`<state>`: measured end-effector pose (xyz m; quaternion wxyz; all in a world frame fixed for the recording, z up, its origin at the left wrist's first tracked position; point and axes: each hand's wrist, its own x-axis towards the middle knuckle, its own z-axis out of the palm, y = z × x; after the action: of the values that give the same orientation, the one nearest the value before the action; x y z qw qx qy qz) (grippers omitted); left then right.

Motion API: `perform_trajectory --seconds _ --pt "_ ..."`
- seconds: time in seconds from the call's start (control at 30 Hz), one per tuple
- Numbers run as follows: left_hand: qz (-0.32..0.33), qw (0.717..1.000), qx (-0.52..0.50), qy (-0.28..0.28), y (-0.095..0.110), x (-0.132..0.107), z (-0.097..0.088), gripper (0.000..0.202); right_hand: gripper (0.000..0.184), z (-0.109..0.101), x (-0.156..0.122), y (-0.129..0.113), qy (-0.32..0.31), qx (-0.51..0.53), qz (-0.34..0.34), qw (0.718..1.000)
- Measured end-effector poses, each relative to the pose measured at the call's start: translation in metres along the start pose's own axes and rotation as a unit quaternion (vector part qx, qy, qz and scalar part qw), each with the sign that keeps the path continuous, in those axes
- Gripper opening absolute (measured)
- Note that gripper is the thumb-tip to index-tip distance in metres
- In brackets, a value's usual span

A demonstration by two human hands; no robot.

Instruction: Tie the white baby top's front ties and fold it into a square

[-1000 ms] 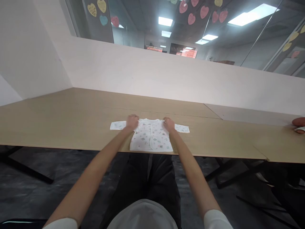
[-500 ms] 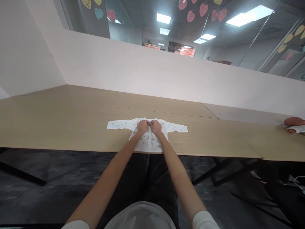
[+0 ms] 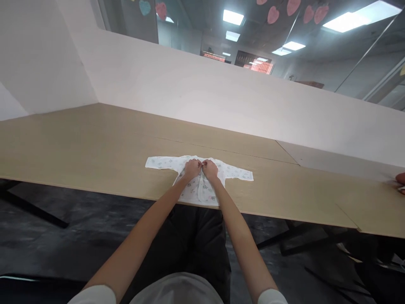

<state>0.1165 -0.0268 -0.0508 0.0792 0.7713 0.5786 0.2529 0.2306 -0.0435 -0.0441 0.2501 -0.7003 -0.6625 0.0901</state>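
A white baby shirt with a small coloured print lies flat on the light wood table, its sleeves spread out to both sides. My left hand and my right hand sit side by side at its neckline, fingers closed on the cloth at the top centre. Beneath them the front panels lie gathered along a centre overlap. The lower hem reaches the table's near edge. The collar is mostly hidden under my fingers.
The table runs wide to both sides, with a seam behind the shirt and a grey panel at the far right. At the right frame edge, another person's hand rests by something white. A white wall stands behind the table. Dark floor lies below.
My hands have moved inward from the shoulders and now meet at the neckline. The shirt's body has drawn narrower. The other person's hand sits further out at the frame edge.
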Motion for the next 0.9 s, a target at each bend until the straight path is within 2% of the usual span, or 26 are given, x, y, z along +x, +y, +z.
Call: perform_trajectory --seconds 0.37,0.73,0.8,0.9 --pt "-0.015 1.0 -0.007 -0.018 -0.006 0.002 0.004 0.025 0.016 -0.009 0.009 0.004 -0.042 0.072 0.017 0.996" --pt "-0.015 0.999 -0.037 -0.006 -0.004 -0.002 0.0 0.019 0.023 -0.004 0.001 -0.007 -0.034 0.019 0.029 0.999" --pt "-0.019 0.998 -0.057 0.01 -0.002 -0.004 -0.003 0.018 0.023 -0.005 -0.001 -0.008 -0.032 0.006 0.024 0.999" --pt "0.002 0.992 -0.101 0.08 0.008 -0.015 -0.016 0.017 0.024 -0.005 -0.002 -0.009 -0.033 -0.012 0.015 0.999"
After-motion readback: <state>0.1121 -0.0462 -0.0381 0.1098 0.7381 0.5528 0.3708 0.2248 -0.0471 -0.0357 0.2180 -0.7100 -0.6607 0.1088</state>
